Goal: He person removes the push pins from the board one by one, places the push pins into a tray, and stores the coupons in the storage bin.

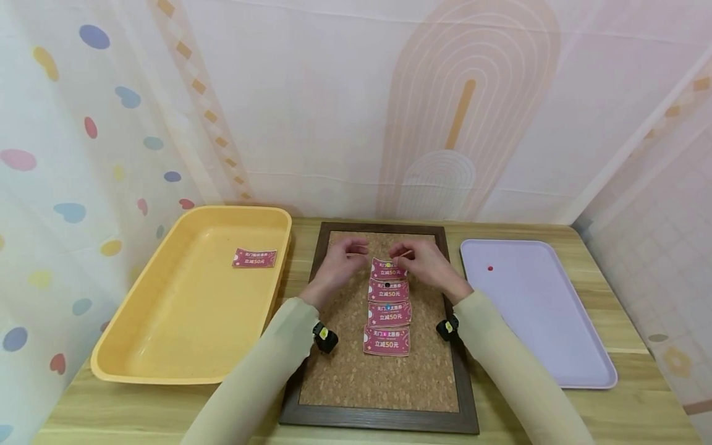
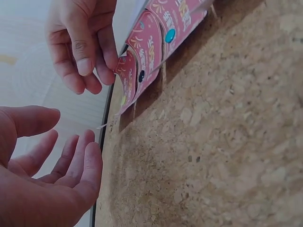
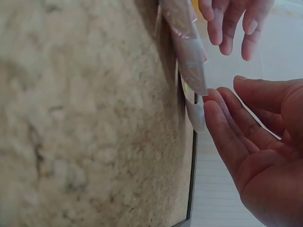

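Observation:
A column of several pink coupons is pinned to the framed cork board [image 1: 339, 371]. The top coupon [image 1: 384, 272] bears a yellow pushpin [image 1: 388, 265]; below come a black pushpin [image 1: 387, 285], a blue one and a pink one. My left hand [image 1: 343, 262] hovers left of the top coupon, fingers loosely bent, thumb apart, holding nothing. On the other side, my right hand [image 1: 425, 262] has its fingertips by the top coupon's right edge; whether they touch it I cannot tell. Its thumb stands apart from the fingers in the right wrist view. Coupon edges curl off the cork in the left wrist view.
At left stands a deep yellow tray [image 1: 167, 334] with one more pink coupon [image 1: 261, 254] in it. A shallow lilac tray [image 1: 545, 327] lies to the right, holding a red pushpin [image 1: 490, 268]. Patterned curtains [image 1: 311, 123] hang behind the wooden table [image 1: 639, 371].

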Motion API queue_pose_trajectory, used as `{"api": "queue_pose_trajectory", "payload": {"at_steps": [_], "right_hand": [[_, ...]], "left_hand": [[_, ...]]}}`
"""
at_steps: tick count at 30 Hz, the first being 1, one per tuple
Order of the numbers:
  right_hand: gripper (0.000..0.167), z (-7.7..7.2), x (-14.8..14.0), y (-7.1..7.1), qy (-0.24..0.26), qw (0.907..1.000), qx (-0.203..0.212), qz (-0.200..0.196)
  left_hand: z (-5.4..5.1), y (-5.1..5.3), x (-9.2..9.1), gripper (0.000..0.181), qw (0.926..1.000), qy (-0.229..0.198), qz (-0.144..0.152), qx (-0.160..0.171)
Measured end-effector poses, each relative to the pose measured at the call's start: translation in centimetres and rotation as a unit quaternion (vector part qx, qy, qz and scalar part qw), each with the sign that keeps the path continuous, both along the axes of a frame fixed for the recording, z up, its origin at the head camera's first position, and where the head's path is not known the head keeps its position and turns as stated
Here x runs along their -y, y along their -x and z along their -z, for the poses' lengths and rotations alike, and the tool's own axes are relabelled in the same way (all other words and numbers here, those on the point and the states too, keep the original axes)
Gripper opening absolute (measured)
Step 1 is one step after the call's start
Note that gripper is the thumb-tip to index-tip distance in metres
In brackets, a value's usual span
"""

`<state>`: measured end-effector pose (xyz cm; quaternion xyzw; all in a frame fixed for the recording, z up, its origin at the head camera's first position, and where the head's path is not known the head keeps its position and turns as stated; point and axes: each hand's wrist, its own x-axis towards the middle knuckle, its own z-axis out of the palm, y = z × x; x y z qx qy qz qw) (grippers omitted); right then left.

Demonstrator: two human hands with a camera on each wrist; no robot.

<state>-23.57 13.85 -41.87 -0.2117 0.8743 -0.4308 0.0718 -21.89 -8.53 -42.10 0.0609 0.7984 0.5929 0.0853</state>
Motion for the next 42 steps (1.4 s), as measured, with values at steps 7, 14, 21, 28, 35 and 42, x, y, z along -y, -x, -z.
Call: {"api": "queue_pose_trajectory", "payload": {"at_steps": [7,14,21,28,35,42], "right_hand": [[0.02,0.4,-0.1,0.4,-0.015,0.9999,-0.003,-0.005],[0.017,0.5,0.0,0.4,-0.038,0.9992,-0.004,-0.007],[0.016,0.4,0.4,0.4,-0.06,0.9982,0.002,-0.006],[0.014,0.5,0.6,0.6,-0.077,0.9969,0.015,-0.006],[0.014,0.5,0.7,0.9,-0.094,0.9954,0.019,-0.003],[0.012,0.2,1.0,0.9,-0.135,0.9908,0.002,-0.012]], "left_hand": [[0.0,0.3,-0.4,0.045,0.9997,0.023,0.004,0.007],[0.0,0.7,-0.6,0.038,0.998,0.063,0.011,-0.004],[0.4,1.2,-0.5,0.028,0.9967,0.078,0.021,-0.003],[0.6,1.3,-0.6,0.021,0.992,0.121,0.033,-0.019],[0.8,1.7,-0.8,0.015,0.9846,0.165,0.047,-0.037],[1.0,1.8,-0.8,0.016,0.9804,0.185,0.049,-0.047]]}}
